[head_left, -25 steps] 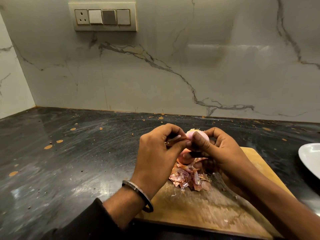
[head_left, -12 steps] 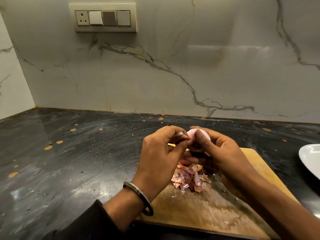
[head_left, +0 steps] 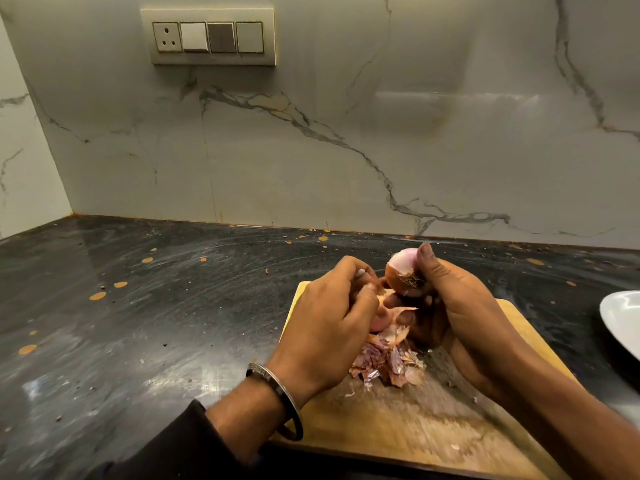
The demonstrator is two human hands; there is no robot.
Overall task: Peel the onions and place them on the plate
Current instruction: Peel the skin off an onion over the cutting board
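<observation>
**Onion half-peeled above the board**

Near, peel scraps (head_left: 384,363) lie on the board (head_left: 398,431). Left hand (head_left: 332,323) pinches loose skin (head_left: 398,311); right hand (head_left: 460,306) clamps the onion (head_left: 403,273), root end facing the camera, long axis running near-far. Tugging hard could slip it onto the bench (head_left: 138,323). Plate (head_left: 623,320) waits right.

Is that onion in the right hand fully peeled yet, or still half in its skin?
Partly peeled. The onion shows bare pink flesh on top, but brown skin and the root tuft still cover its lower part.
</observation>
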